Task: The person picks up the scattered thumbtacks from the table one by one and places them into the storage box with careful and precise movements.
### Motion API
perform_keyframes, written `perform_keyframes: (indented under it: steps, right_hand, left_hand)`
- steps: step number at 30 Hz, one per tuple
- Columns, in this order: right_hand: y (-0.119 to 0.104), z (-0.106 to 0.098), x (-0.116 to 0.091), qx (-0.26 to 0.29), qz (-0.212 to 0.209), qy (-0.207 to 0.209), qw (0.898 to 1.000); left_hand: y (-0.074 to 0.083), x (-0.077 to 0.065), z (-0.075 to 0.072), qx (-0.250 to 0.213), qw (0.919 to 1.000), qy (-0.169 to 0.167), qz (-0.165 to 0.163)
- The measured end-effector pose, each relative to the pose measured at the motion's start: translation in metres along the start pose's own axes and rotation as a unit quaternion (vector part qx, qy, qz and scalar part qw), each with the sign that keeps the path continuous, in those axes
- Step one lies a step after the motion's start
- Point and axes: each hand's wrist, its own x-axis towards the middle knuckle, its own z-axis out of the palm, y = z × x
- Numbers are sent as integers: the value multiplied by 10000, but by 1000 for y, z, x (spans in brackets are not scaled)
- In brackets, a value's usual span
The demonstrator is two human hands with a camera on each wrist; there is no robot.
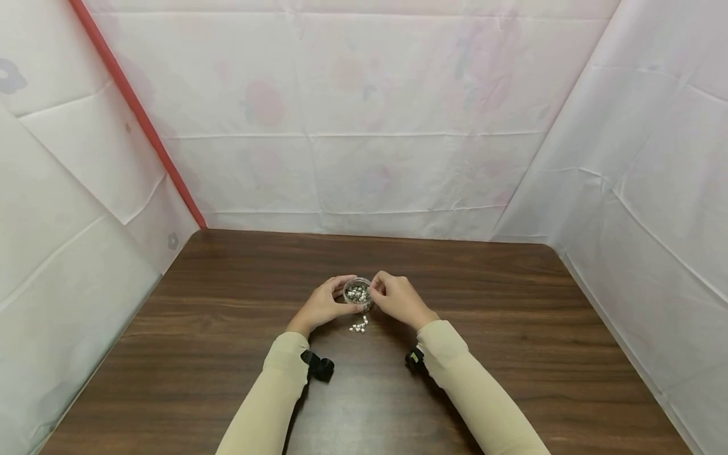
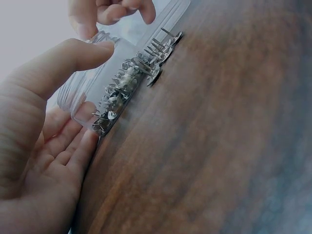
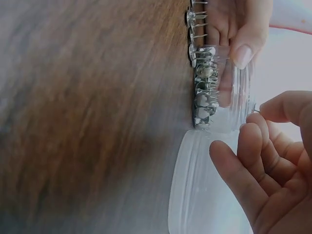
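My left hand (image 1: 321, 308) holds a small clear plastic jar (image 2: 84, 80) on the table, thumb at the threaded rim and fingers around the far side. Silver thumbtacks (image 3: 204, 100) lie heaped in the bottom of the jar, which has no lid on. Over the right side of the opening, my right hand (image 1: 400, 301) pinches a thumbtack between thumb and index finger; just its thin pin (image 3: 257, 111) shows past the fingertips. Several loose thumbtacks (image 1: 359, 327) lie in a small cluster in front of the jar, pins pointing up in the wrist views.
A clear round lid (image 3: 187, 187) rests on the table beside the jar, under my right hand. The dark wood-grain table (image 1: 239, 272) is bordered by white cloth walls (image 1: 341, 170) at the back and sides. Each wrist carries a small black camera (image 1: 318, 366).
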Motion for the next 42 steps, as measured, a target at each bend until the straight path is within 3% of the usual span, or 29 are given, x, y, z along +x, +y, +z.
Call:
perform_keyframes:
  steps: [14, 27, 36, 42]
  right_hand:
    - [5, 8, 5, -111, 134, 160, 9997]
    - [-2, -1, 0, -3, 23, 72, 10000]
    - [-7, -7, -13, -117, -103, -446, 9989]
    - [-9, -7, -20, -251, -467, -827, 9952]
  left_hand:
    - [-2, -3, 2, -43, 10000, -41, -15]
    - [-2, 0, 2, 76, 10000, 41, 10]
    - [-2, 0, 2, 160, 9999, 49, 3]
    - [0, -1, 1, 235, 9997, 55, 33]
